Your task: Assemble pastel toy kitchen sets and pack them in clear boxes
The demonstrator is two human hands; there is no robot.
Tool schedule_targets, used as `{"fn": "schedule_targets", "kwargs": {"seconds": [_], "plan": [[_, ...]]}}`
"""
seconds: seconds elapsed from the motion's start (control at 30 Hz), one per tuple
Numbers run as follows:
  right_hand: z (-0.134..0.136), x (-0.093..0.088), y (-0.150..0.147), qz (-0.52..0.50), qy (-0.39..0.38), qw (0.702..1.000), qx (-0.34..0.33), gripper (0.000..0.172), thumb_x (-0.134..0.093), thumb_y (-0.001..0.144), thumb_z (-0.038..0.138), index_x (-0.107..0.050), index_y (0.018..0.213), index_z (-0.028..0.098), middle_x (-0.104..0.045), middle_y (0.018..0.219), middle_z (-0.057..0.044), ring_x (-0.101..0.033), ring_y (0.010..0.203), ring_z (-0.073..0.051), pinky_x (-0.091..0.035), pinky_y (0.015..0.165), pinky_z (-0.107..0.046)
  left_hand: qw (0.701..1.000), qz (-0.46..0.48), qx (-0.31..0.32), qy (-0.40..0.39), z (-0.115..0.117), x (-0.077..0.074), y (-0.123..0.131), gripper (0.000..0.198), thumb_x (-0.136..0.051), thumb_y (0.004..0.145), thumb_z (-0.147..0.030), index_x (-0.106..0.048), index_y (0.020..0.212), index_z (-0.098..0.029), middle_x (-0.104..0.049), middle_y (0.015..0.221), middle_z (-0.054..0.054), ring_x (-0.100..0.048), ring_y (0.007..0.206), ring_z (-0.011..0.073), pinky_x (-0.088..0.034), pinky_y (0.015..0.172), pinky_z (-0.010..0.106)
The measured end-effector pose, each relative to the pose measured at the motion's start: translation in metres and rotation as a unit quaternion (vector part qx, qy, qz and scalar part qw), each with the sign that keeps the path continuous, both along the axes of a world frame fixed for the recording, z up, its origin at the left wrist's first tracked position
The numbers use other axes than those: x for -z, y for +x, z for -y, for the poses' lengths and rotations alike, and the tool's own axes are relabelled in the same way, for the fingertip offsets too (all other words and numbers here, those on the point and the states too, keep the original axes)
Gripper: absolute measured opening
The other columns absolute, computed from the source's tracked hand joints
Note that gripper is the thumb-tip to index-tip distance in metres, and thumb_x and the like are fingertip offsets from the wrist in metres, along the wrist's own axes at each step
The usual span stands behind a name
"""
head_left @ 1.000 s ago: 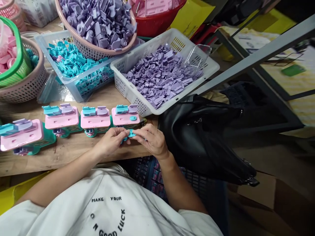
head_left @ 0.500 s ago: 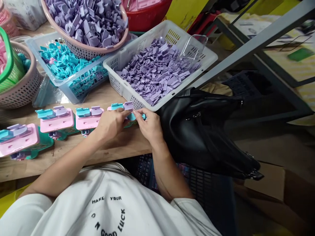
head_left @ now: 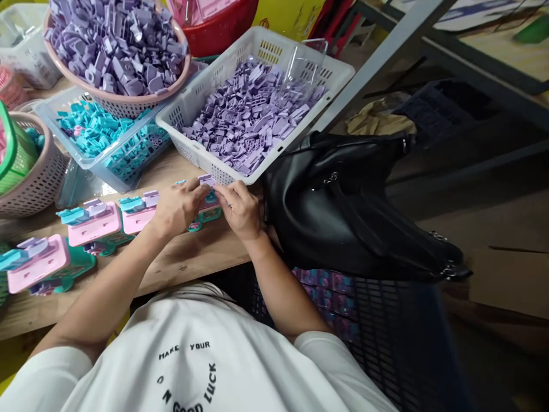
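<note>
On the wooden table's front part, a small toy [head_left: 209,214] with a green see-through body stands between my two hands. A purple piece [head_left: 206,179] shows on its top, and a bit of turquoise shows at the side between my fingers. My left hand [head_left: 178,207] is closed over the toy's pink top, fingertips pressed by the purple piece. From the other side my right hand [head_left: 241,210] pinches at the toy's end; whatever sits in the fingertips is mostly hidden. Similar toys with pink tops stand in a row to the left, the nearest pink toy [head_left: 139,220] beside my left wrist.
Behind the hands stand a white basket [head_left: 206,159] of purple parts, a clear blue bin [head_left: 96,163] of turquoise parts and a pink basket [head_left: 120,103] heaped with purple pieces. A black bag [head_left: 326,217] hangs at the right, by a grey metal bar [head_left: 386,63].
The view has shifted. My right hand, which held a turquoise piece at the toy's end, has turned so its fingertips press against the toy; less turquoise shows. My left hand stays on the toy.
</note>
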State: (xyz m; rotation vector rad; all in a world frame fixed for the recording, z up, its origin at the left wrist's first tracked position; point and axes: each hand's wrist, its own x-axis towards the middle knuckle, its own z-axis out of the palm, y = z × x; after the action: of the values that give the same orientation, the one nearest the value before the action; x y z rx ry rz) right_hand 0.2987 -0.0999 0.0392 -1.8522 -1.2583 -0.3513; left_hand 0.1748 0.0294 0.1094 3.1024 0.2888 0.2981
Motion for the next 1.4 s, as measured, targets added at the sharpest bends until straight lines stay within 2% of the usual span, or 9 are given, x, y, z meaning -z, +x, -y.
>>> {"fn": "schedule_targets", "kwargs": {"seconds": [0.27, 0.5, 0.83, 1.0, 1.1, 1.17, 1.2, 1.33, 1.4], "plan": [[-0.005, -0.001, -0.004, -0.028, 0.037, 0.998, -0.03, 0.033, -0.042, 0.104, 0.031, -0.07, 0.119, 0.022, -0.07, 0.101, -0.01, -0.068, 0.094, -0.021, -0.054, 0.086, -0.03, 0.996, 0.082, 0.014, 0.006, -0.002, 0.01, 0.0, 0.032, -0.04, 0.103, -0.028, -0.067, 0.116, -0.017, -0.069, 0.096, 0.01, -0.064, 0.085, 0.0201, -0.044, 0.073, 0.029], [-0.007, 0.001, -0.005, 0.024, 0.049, 0.998, 0.01, 0.031, -0.045, 0.103, 0.029, -0.074, 0.109, 0.02, -0.069, 0.09, -0.009, -0.067, 0.082, -0.018, -0.053, 0.078, -0.028, 0.986, 0.149, 0.059, 0.047, -0.005, 0.016, -0.001, 0.032, -0.041, 0.103, -0.027, -0.071, 0.107, -0.018, -0.071, 0.088, 0.008, -0.063, 0.075, 0.018, -0.043, 0.066, 0.029], [-0.002, 0.011, -0.006, 0.088, 0.039, 0.995, 0.006, 0.029, -0.047, 0.102, 0.024, -0.075, 0.11, 0.021, -0.07, 0.083, -0.007, -0.067, 0.08, -0.018, -0.053, 0.079, -0.028, 0.986, 0.131, 0.09, 0.04, -0.007, 0.017, -0.01, 0.03, -0.042, 0.103, -0.026, -0.07, 0.111, -0.017, -0.072, 0.096, 0.009, -0.066, 0.08, 0.019, -0.045, 0.064, 0.028], [0.002, 0.006, -0.007, 0.065, 0.019, 0.997, -0.021, 0.029, -0.048, 0.102, 0.026, -0.074, 0.112, 0.021, -0.071, 0.087, -0.008, -0.068, 0.084, -0.019, -0.053, 0.079, -0.029, 0.994, 0.089, 0.059, -0.015, -0.004, 0.019, -0.008, 0.031, -0.042, 0.101, -0.026, -0.071, 0.108, -0.017, -0.071, 0.095, 0.011, -0.066, 0.082, 0.0209, -0.048, 0.067, 0.03], [0.008, -0.004, -0.009, 0.03, 0.04, 0.998, -0.035, 0.025, -0.052, 0.1, 0.026, -0.075, 0.108, 0.021, -0.071, 0.087, -0.007, -0.068, 0.081, -0.018, -0.053, 0.076, -0.028, 0.987, 0.105, 0.022, -0.121, 0.007, 0.013, -0.013, 0.031, -0.046, 0.099, -0.03, -0.073, 0.108, -0.016, -0.07, 0.095, 0.012, -0.065, 0.079, 0.0202, -0.047, 0.067, 0.029], [0.014, -0.013, -0.017, -0.014, 0.069, 0.997, -0.036, 0.023, -0.053, 0.1, 0.027, -0.075, 0.105, 0.021, -0.07, 0.084, -0.006, -0.067, 0.077, -0.017, -0.053, 0.074, -0.027, 0.952, 0.146, -0.023, -0.269, 0.019, 0.009, -0.024, 0.036, -0.048, 0.099, -0.038, -0.072, 0.111, -0.015, -0.07, 0.094, 0.011, -0.063, 0.074, 0.0171, -0.046, 0.067, 0.027], [0.017, -0.017, -0.023, -0.041, 0.083, 0.995, -0.043, 0.023, -0.053, 0.1, 0.027, -0.075, 0.105, 0.02, -0.07, 0.084, -0.006, -0.067, 0.076, -0.017, -0.053, 0.074, -0.027, 0.915, 0.169, -0.052, -0.363, 0.025, 0.008, -0.031, 0.042, -0.047, 0.099, -0.045, -0.072, 0.113, -0.014, -0.07, 0.091, 0.01, -0.06, 0.068, 0.015, -0.045, 0.065, 0.026], [0.02, -0.032, -0.055, -0.133, 0.074, 0.978, -0.144, 0.023, -0.055, 0.099, 0.03, -0.072, 0.111, 0.022, -0.072, 0.094, -0.005, -0.067, 0.08, -0.016, -0.054, 0.077, -0.028, 0.702, 0.217, -0.17, -0.657, 0.047, 0.008, -0.06, 0.069, -0.046, 0.092, -0.069, -0.07, 0.116, -0.009, -0.054, 0.059, -0.001, -0.039, 0.047, 0.0084, -0.029, 0.048, 0.023], [0.015, -0.035, -0.07, -0.144, 0.04, 0.969, -0.195, 0.022, -0.06, 0.096, 0.033, -0.072, 0.112, 0.022, -0.071, 0.094, -0.005, -0.066, 0.079, -0.015, -0.054, 0.076, -0.027, 0.64, 0.237, -0.206, -0.702, 0.051, 0.01, -0.071, 0.075, -0.053, 0.086, -0.073, -0.069, 0.117, -0.007, -0.043, 0.051, -0.005, -0.034, 0.044, 0.0073, -0.024, 0.046, 0.022]]}}
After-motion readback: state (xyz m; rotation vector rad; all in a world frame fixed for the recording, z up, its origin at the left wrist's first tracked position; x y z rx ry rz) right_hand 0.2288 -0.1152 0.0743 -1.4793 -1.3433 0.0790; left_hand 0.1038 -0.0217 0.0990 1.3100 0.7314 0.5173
